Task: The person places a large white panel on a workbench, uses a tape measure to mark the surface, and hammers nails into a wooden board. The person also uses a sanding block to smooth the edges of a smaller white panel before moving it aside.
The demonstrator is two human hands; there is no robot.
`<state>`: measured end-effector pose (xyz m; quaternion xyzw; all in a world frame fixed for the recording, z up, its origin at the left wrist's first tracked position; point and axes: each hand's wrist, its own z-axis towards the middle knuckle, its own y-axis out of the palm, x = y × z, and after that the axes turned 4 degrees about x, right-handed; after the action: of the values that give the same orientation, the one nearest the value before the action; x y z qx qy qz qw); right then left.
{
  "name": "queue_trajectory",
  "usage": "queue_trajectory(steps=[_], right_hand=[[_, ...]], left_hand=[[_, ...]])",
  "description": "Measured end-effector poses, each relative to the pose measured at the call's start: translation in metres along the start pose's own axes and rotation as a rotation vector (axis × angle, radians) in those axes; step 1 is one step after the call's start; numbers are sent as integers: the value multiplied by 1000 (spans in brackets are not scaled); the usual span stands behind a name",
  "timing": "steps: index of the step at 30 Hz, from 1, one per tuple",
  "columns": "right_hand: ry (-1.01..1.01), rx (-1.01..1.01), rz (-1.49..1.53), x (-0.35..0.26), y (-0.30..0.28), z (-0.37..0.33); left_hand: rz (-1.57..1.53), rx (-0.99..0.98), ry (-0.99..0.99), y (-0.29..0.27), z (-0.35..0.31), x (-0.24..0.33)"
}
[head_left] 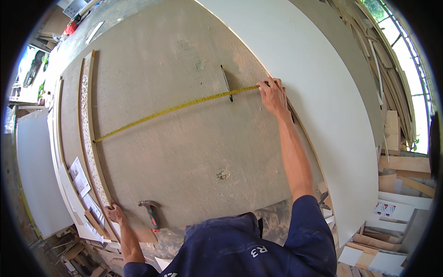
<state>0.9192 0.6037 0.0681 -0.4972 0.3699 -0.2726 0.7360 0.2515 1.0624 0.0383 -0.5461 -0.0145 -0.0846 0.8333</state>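
Observation:
A yellow tape measure (175, 107) stretches across the large grey-brown board (175, 171). Its left end meets the edge of a long wooden strip with a speckled face (90, 120). At the other end, my right hand (274, 98) is closed around the tape measure beside the edge of a white panel (318, 69); my fingers hide most of what it grips. My left hand (115, 214) has its fingers round the near end of the wooden strip. A pen (226, 83) lies just beyond the tape. Close to my body, a claw hammer (152, 216) rests on the board.
Printed paper sheets (80, 176) lie left of the strip, with a small wood offcut (94, 222) near them. Another pale panel (41, 171) stands farther left. Stacked boards (392, 78) and offcuts (406, 164) crowd the right side. Scraps litter the floor at lower left.

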Motion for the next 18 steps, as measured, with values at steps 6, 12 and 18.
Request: queue_trajectory(steps=[6, 12, 18], right_hand=[[26, -14, -20, 7, -2, -3], [20, -50, -11, -10, -11, 7], [-44, -105, -54, 21, -15, -10]], left_hand=[[-26, -43, -48, -5, -4, 16], [-37, -80, -50, -4, -3, 1], [-248, -26, 101, -28, 9, 6]])
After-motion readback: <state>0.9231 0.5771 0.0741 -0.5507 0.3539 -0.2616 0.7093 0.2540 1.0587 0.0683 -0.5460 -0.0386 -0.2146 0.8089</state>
